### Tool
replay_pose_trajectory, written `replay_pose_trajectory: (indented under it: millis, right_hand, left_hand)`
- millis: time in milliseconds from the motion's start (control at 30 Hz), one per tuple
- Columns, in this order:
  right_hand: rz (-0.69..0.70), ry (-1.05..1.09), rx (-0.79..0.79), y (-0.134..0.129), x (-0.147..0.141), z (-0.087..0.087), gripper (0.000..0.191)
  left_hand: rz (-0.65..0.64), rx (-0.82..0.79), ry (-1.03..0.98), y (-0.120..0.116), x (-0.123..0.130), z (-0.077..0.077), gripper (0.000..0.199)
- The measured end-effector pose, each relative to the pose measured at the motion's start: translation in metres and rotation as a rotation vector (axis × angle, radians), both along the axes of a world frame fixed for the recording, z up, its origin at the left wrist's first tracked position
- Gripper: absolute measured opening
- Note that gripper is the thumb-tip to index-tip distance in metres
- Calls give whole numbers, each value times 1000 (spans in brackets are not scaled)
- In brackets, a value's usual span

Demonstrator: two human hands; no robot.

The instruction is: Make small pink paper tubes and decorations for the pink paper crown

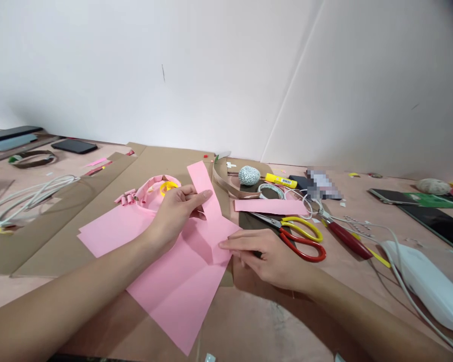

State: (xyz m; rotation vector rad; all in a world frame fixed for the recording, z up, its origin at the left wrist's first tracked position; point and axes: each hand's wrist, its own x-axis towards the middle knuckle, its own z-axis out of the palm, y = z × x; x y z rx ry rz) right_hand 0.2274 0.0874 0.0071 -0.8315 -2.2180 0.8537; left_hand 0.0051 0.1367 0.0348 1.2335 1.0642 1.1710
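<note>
My left hand (181, 208) pinches a pink paper strip (200, 178) between thumb and fingers, its far end sticking up. The strip stands over a larger pink paper sheet (184, 306), and where the two meet is hard to make out. At the sheet's right corner, my right hand (264, 256) is closed with its fingertips on the pink paper. Another pink sheet (105, 229) lies to the left, partly under my left arm. Behind my left hand are a pink paper ring (141, 193), a yellow ring (168, 187) and several small pink rolls (126, 197).
Right of my hands lie scissors (302, 241), a second pink strip (270, 206), a yellow glue stick (281, 181), a patterned stone (249, 175), red-handled pliers (347, 239) and a white glue gun (430, 286) with its cord. Cardboard (79, 221) covers the table; a white wall (136, 75) stands behind.
</note>
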Motion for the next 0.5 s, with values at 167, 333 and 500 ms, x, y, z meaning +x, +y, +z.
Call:
replay_pose_trajectory:
  millis: [167,333,500]
  right_hand:
    - [-47,-19,-47,-4,-5,2,33]
    - [-11,-24,-136,-9,-4,11,27]
    - [-284,248,-258,-2,-3,15,18]
  left_hand:
    - [10,-12,-12,0,-1,2,41]
    - [11,-7,7,1,-4,3,37]
    - [-110,-24,61,-6,2,4,44]
